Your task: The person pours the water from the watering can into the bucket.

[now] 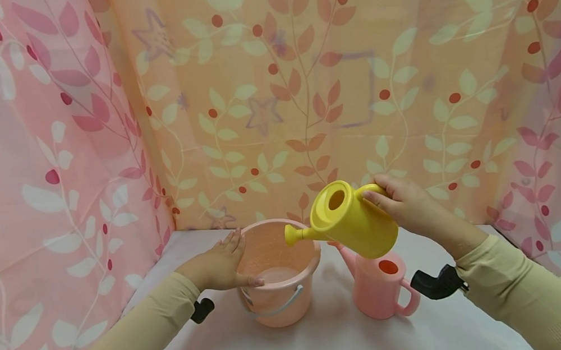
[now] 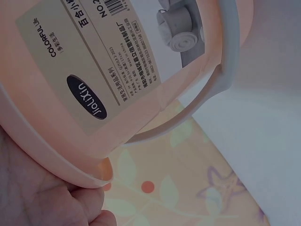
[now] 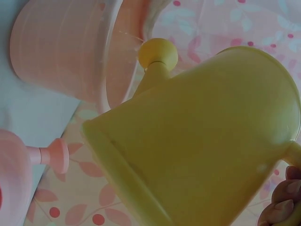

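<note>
My right hand grips the handle of a yellow watering can, holding it tilted in the air with its spout to the left. The can's round sprinkler head is over the mouth of a peach-pink bucket, and thin streaks like water show beside it in the right wrist view. My left hand rests on the bucket's left rim, fingers extended and thumb along the front edge. The bucket stands upright, its pale handle hanging down in front. A printed label shows on its side.
A pink watering can stands on the white tabletop, right of the bucket and below the yellow can, its spout toward the bucket. Leaf-patterned curtains enclose the back and both sides. Black wrist mounts stick out by both sleeves.
</note>
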Available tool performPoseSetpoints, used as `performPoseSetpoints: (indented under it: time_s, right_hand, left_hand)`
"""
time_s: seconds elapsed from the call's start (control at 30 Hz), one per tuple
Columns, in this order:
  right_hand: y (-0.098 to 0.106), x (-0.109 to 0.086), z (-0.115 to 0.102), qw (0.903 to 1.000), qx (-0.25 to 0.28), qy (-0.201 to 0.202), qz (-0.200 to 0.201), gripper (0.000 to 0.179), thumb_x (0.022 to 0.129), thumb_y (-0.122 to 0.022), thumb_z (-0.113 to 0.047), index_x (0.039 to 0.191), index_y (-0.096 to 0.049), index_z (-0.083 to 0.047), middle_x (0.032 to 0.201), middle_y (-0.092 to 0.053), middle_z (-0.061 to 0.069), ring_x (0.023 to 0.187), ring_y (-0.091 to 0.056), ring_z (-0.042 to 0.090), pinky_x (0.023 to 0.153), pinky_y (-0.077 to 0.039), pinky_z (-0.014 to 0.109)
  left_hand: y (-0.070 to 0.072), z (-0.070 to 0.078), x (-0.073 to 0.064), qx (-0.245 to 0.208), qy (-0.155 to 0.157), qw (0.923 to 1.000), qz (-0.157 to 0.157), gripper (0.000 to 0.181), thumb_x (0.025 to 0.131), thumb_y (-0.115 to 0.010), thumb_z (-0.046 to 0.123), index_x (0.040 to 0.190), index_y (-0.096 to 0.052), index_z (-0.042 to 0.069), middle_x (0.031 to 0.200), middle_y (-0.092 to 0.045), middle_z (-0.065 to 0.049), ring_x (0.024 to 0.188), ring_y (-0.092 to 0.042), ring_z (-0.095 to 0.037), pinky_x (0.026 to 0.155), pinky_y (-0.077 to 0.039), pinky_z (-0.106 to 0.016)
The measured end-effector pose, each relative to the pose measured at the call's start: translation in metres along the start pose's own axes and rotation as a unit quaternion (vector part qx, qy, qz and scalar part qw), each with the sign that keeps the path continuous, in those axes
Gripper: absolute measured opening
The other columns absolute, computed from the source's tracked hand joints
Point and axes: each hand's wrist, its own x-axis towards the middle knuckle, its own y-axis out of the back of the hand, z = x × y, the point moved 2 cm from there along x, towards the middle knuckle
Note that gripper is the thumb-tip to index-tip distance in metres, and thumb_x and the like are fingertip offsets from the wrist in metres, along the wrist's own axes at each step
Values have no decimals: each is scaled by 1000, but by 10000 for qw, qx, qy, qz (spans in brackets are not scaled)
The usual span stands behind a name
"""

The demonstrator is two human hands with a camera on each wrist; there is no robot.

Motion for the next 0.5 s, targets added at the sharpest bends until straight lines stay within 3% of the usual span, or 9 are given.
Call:
performPoseSetpoints:
  time_s: [0.5]
  right_hand:
    - [-1, -1, 0, 10000, -30, 31, 0, 25, 93, -52, -31, 85, -51, -8, 73, -49, 6, 71, -47, 20, 61, -44, 29]
  left_hand:
    - [-3, -1, 2, 49, 41, 10000, 6, 116, 72, -40, 80, 142, -15, -8, 149, -6, -24, 138, -7, -33, 110, -15, -47]
